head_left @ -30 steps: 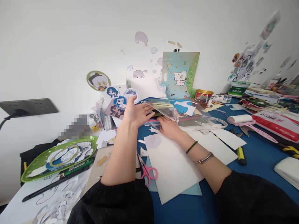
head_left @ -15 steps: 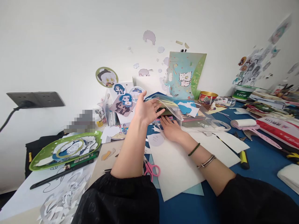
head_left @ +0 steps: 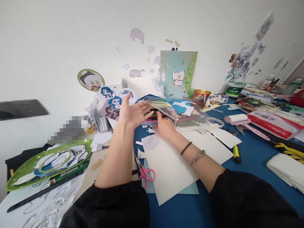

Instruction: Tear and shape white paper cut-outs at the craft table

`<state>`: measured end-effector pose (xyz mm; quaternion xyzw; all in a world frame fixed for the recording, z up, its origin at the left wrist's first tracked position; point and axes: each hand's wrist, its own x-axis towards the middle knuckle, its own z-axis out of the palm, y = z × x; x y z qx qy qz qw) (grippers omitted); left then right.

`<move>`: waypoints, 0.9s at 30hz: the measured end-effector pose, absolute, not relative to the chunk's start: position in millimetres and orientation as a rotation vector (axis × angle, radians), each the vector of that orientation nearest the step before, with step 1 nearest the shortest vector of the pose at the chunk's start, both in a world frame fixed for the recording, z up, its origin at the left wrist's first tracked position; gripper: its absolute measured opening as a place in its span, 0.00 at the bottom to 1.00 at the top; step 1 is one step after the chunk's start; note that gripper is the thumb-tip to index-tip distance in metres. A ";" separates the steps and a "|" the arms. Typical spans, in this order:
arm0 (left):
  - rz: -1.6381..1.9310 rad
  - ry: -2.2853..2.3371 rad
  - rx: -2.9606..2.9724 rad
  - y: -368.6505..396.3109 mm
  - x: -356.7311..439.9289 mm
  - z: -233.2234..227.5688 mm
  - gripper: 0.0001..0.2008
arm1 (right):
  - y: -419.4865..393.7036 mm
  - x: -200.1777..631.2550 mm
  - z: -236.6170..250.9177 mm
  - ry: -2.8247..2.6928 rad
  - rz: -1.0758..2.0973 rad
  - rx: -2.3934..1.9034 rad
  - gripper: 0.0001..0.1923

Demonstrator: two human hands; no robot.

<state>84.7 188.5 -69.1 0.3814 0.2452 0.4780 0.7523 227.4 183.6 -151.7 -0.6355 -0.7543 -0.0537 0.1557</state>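
A clear plastic pouch [head_left: 172, 114] lies at the back of the desk with a stack of coloured sheets [head_left: 152, 116] in it. My left hand [head_left: 134, 112] is palm up with fingers spread, its fingertips under the pouch's raised upper layer. At the pouch's mouth, my right hand [head_left: 165, 126] touches the sheets. Its index finger points forward while the other fingers curl; what lies under them is hidden. White sheets [head_left: 166, 171] spread below my right wrist. Pink-handled scissors [head_left: 146, 175] rest beside my left forearm.
On the left a green tray [head_left: 14, 183] holds paper cutouts, with a black cutter [head_left: 45, 191] and paper scraps [head_left: 54, 202] nearby. To the right are a pink lint roller [head_left: 251, 126], a yellow-black marker [head_left: 237, 154] and folded tissues [head_left: 285, 171]. A gold-rimmed tub [head_left: 201, 95] stands behind.
My right hand's fingers have gone from flat on the sheets to curled, with the index finger extended. My left hand keeps its pose. The view has turned slightly to the right.
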 end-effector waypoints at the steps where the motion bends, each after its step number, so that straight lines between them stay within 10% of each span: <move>1: 1.045 0.542 0.833 187.8 84.4 -68.7 0.39 | 184.3 228.9 -151.3 -2.140 -0.158 -1.825 0.39; 27: 1.038 0.666 0.878 189.1 75.4 -64.9 0.46 | 191.5 224.9 -143.3 -2.260 -0.168 -1.896 0.33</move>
